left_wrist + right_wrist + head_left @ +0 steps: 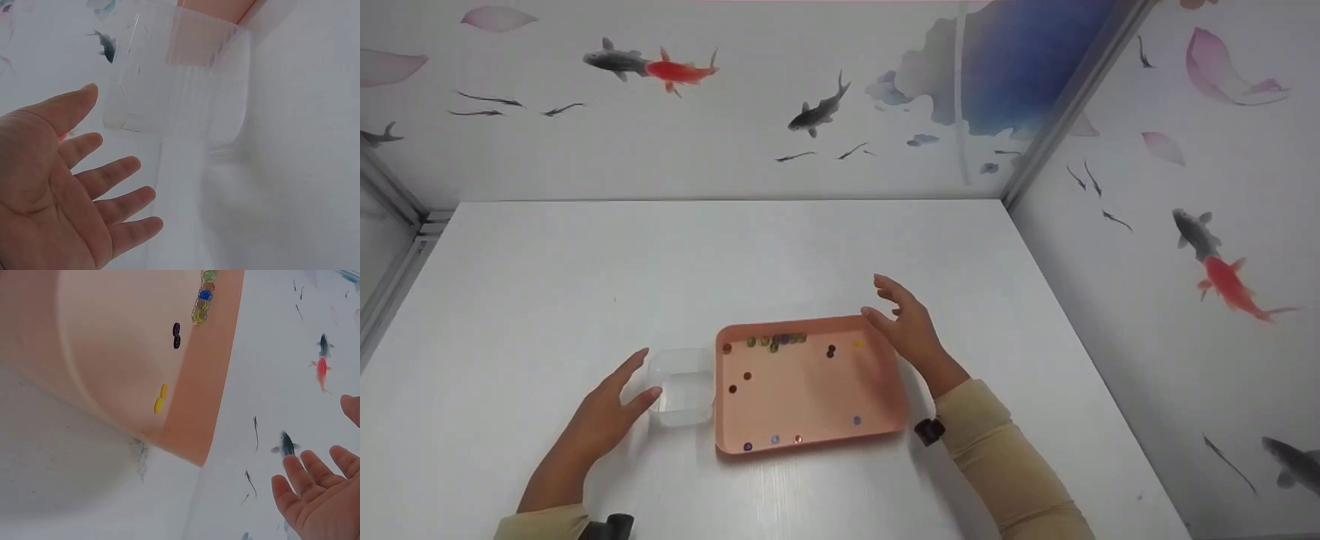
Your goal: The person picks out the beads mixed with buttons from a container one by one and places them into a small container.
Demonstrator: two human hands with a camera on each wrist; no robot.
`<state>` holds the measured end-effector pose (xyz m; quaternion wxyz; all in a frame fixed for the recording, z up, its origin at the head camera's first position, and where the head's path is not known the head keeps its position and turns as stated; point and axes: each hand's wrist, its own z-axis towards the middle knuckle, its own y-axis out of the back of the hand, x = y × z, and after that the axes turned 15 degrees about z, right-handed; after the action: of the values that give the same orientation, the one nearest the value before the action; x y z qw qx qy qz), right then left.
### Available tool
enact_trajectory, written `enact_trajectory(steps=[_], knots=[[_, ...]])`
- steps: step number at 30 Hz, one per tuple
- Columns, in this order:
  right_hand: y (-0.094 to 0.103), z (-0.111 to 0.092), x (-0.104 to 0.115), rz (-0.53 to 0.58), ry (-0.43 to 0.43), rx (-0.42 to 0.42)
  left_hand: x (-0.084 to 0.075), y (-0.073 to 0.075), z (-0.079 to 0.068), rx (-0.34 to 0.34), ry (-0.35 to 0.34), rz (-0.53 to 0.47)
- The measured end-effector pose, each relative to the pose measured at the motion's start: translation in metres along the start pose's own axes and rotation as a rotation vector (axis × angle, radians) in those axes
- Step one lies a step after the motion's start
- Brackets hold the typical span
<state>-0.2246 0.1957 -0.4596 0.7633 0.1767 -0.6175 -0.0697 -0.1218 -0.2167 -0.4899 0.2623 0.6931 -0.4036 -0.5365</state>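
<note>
A pink rectangular tray lies on the white table, holding several glass marbles along its far side. Dark buttons and yellow buttons lie near its far right corner. Touching the tray's left side is a clear plastic box, which looks bare inside. My left hand is at the box's left side with fingers spread; the left wrist view shows a gap between the fingers and the box. Over the tray's far right corner, my right hand has its fingers extended and holds nothing.
The white table runs back to a wall printed with fish and petals. A second printed wall rises along the right side. Small discs and beads are scattered near the tray's front edge.
</note>
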Motion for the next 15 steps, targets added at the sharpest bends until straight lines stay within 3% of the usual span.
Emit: enact_trajectory(steps=[15], knots=[[-0.018, 0.006, -0.004, 0.064, -0.01, 0.025, 0.001, -0.008, -0.002, 0.011, 0.026, -0.03]])
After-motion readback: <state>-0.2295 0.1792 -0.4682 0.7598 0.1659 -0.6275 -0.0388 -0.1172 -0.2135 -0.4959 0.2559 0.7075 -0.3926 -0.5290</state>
